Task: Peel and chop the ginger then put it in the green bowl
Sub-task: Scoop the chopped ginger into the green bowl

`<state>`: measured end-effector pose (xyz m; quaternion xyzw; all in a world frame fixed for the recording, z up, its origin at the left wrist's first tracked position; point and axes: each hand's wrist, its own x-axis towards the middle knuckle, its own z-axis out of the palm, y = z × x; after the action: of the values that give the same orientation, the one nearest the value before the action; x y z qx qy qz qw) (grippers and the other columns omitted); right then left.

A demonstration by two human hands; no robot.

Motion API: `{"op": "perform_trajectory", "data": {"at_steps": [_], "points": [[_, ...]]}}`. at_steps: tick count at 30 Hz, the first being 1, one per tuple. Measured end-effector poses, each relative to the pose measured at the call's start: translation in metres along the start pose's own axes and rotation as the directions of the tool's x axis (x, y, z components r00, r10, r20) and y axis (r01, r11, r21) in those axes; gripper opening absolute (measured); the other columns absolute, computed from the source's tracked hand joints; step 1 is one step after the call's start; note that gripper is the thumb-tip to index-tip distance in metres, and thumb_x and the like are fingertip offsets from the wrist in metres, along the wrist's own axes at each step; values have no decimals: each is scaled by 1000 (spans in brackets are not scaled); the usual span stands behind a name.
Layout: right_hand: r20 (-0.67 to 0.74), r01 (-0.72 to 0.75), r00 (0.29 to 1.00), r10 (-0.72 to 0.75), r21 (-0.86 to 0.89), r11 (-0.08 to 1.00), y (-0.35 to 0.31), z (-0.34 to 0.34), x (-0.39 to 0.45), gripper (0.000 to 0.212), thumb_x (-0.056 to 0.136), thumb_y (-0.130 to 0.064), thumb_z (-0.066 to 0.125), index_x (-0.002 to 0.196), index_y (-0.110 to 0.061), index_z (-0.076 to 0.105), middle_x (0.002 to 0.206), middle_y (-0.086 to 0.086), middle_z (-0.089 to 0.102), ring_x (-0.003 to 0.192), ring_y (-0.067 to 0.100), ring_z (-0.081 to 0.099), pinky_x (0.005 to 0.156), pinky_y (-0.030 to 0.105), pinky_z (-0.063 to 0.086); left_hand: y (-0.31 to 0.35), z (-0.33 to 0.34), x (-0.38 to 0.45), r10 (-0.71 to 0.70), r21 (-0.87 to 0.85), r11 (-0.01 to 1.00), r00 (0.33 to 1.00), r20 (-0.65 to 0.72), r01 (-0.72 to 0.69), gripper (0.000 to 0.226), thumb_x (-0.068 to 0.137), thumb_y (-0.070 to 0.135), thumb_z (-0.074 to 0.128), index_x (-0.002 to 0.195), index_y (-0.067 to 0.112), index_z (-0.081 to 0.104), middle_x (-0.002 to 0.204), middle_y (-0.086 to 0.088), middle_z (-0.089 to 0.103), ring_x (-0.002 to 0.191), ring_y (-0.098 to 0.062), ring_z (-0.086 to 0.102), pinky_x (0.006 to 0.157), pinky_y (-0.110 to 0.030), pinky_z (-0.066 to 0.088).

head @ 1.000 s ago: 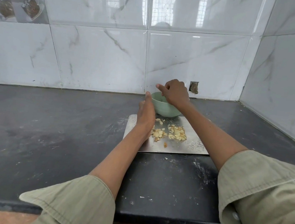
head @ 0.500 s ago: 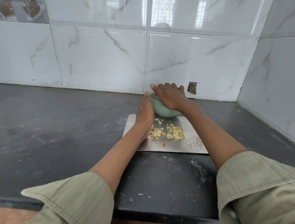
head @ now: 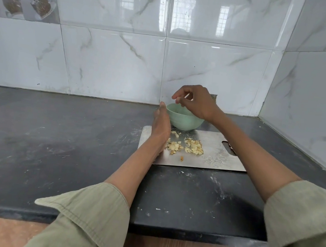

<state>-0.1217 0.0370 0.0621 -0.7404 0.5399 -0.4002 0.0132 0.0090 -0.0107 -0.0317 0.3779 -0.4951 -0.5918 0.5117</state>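
The green bowl (head: 185,119) is sitting on the dark table (head: 53,140), touching the far edge of the metal board (head: 215,156). What is inside the bowl is too hard to see. Chopped ginger (head: 186,145) is lying in little piles on the board. The left hand (head: 161,123) is resting against the bowl's side with straight fingers. The right hand (head: 196,102) is hanging over the bowl with fingers loosely curled, holding nothing that can be seen.

A pale green bowl (head: 185,119) stands upright just above the frame's centre, at the far edge of a metal board, with small yellowish chopped ginger pieces (head: 186,146) heaped just below it, mid-frame.
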Motion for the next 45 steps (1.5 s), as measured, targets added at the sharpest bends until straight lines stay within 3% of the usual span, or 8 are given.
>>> {"op": "perform_trajectory", "data": {"at_steps": [4,10,17,23,27,31,40,45], "points": [[53,40,997,-48,132,990,-22,-2,-43,18,98,-12,61,92,-14,77,78,0,77,75,18,74,75,31,61,9,0,-10,-22,-61,998,1000,-19,21,116,64,94,24,160,28,27,153,-12,45,135,-30,50,116,-51,40],[331,-22,943,35,-43,999,6,21,-75,28,104,-17,53,118,-23,77,111,-7,76,92,9,72,90,33,57,12,-10,-7,-75,-128,990,994,-83,64,113,71,92,24,164,28,20,166,-11,29,147,-34,39,122,-53,31],[493,61,869,31,-170,984,10,35,-65,41,108,-10,38,144,-16,58,141,7,61,129,24,53,110,41,40,12,-11,-6,-39,-120,992,997,-62,32,80,103,70,22,156,11,38,145,-20,53,127,-32,57,111,-47,46],[482,125,876,-15,-197,972,11,42,-58,39,97,4,45,126,-7,69,120,8,59,115,24,54,99,33,40,14,-9,-10,-40,-98,994,999,-19,38,79,104,69,23,152,9,44,136,-20,59,117,-30,62,89,-39,53],[397,119,915,-69,-102,988,5,35,-61,34,93,5,49,110,-10,75,99,-17,57,92,1,54,84,13,41,16,-9,-12,-43,-112,993,999,-12,42,79,104,69,22,142,6,53,123,-18,66,107,-31,68,90,-44,57],[394,178,904,-163,-1,984,-6,49,-70,3,95,-20,66,93,-20,66,97,-13,63,90,4,60,81,30,48,19,-9,-17,-51,-83,995,998,-37,48,75,104,69,23,133,8,57,118,-17,70,87,-26,70,67,-35,56],[365,25,931,-27,10,1000,13,3,-67,7,95,-24,74,96,-20,79,90,-10,78,84,4,70,78,19,53,17,-6,-18,-53,-51,997,998,-35,51,80,104,68,22,144,6,52,137,-19,59,117,-27,58,97,-37,45],[462,-122,875,141,-71,990,29,-28,-67,42,77,-54,86,105,-24,75,97,-7,74,84,10,69,71,21,52,19,-4,-20,-56,-65,996,998,-28,54,79,106,65,22,156,5,37,154,-20,45,141,-32,45,115,-41,36]]}}
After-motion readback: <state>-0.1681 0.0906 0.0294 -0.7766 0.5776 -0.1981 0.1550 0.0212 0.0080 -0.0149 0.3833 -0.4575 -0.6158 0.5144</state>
